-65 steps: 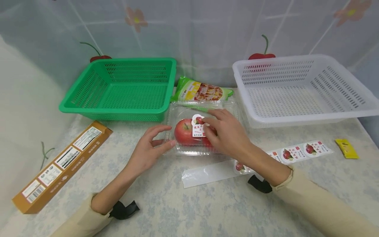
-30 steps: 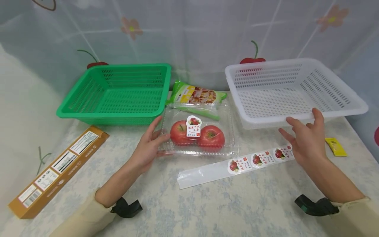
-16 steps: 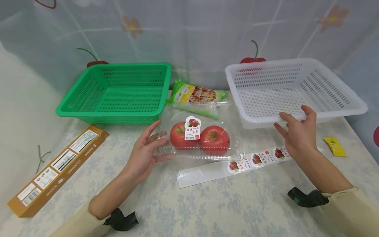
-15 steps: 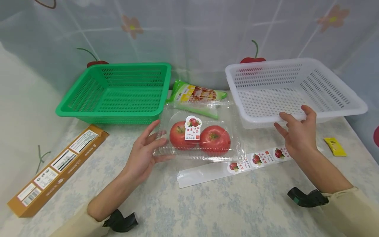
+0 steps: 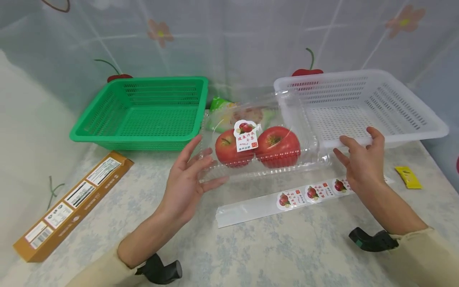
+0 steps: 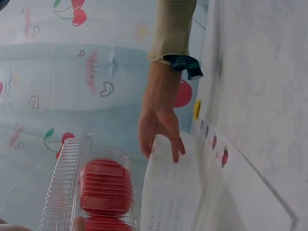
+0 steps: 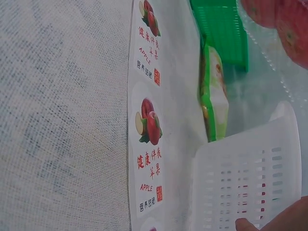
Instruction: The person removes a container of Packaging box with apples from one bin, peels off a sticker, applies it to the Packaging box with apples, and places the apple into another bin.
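Note:
My left hand point(image 5: 186, 185) grips the left edge of a clear plastic clamshell box point(image 5: 229, 171), thumb on top and other fingers under it. Raised off the table, the box tilts up at its right side and overlaps the white basket point(image 5: 398, 137) in the head view. Inside sit two red apples point(image 5: 278, 146), and a white apple label point(image 5: 246, 136) is stuck on the lid. The left wrist view shows the box point(image 6: 62, 185) held up high. At the basket's front rim my right hand point(image 5: 363, 163) rests with its fingers spread and loosely bent.
A green basket point(image 5: 143, 138) stands at the back left. Behind the box lies a green snack bag point(image 5: 219, 104). A strip of apple labels point(image 5: 247, 209) lies in front, a yellow packet point(image 5: 408, 177) at right, and a long brown carton point(image 5: 73, 207) at left.
The right hand has left the label on the lid and moved right to the white basket. The left hand has taken hold of the box and lifted it up and to the right.

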Available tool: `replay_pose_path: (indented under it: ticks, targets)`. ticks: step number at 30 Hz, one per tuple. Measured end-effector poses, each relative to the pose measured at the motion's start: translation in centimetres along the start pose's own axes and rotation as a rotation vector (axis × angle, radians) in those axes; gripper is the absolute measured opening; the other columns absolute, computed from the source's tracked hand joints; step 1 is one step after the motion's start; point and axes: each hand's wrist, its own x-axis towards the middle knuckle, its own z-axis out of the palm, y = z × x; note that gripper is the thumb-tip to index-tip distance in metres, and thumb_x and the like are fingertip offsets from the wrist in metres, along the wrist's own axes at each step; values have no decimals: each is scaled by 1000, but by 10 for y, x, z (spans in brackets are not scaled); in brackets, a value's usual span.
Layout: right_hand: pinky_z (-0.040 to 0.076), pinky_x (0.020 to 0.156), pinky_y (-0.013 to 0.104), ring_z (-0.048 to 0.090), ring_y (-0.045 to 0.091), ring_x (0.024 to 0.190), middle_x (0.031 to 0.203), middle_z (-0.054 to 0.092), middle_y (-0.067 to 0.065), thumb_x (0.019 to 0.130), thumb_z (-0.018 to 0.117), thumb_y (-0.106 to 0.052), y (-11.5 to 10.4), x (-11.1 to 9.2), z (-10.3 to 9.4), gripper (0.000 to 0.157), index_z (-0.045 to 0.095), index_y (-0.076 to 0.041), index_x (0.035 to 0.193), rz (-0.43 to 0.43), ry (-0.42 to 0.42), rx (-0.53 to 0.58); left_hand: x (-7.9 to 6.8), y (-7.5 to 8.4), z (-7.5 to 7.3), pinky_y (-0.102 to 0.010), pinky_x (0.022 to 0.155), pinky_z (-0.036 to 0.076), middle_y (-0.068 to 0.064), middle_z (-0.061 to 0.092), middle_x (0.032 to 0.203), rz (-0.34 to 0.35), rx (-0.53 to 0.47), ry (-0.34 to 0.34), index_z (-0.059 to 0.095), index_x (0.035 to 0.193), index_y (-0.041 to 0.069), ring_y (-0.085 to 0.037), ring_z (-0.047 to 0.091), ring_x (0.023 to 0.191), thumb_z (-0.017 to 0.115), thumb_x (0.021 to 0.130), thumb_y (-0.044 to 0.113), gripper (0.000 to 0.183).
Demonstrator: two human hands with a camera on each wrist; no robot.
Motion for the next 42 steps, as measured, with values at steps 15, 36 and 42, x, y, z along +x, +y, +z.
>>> replay_pose_path:
  ticks: [15,36,42]
  targets:
    - [41,98,40,37,20,138,151,30,-9,78,83,-30,-2,1,1,96,19,-39,149,-5,-8,26,79,2,107,-41,71,58,-5,47,134,93,-62,39,39,150,26,-22,56,119,58,100,9,57]
    - [45,92,36,29,19,139,158,9,-11,83,80,-28,1,-3,-4,89,24,-39,151,18,88,-2,136,-76,225,-41,71,59,5,53,133,35,111,124,51,144,25,-19,56,114,66,94,4,56]
    - [47,88,36,32,19,139,156,15,-10,82,81,-26,2,-2,-1,87,27,-37,150,-3,113,10,140,-86,236,-35,81,56,2,60,127,-21,211,248,55,141,20,-14,59,107,66,93,6,51]
